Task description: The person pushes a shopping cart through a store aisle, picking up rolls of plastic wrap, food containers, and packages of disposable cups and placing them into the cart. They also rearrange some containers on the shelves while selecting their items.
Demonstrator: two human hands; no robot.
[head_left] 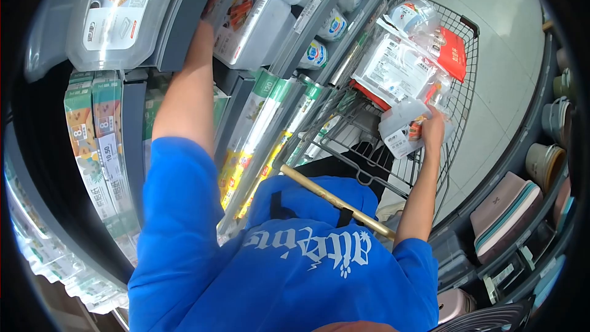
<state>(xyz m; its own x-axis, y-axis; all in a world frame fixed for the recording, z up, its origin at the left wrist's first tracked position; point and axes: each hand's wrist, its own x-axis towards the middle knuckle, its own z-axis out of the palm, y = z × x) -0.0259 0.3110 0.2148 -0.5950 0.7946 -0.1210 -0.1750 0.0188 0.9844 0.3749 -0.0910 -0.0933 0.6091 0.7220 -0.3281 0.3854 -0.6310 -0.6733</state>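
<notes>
Blue shirt, white lettering; red packet in grey wire cart; green-yellow wrap boxes.

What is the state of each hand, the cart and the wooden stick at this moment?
left hand: raised to the shelf, touching a boxed container; grip hidden.
right hand: closed on a clear container over the cart.
cart: loaded with several packets.
wooden stick: tilted, lying across the cart's near end.

Glossy plastic container, metal wire cart
</notes>
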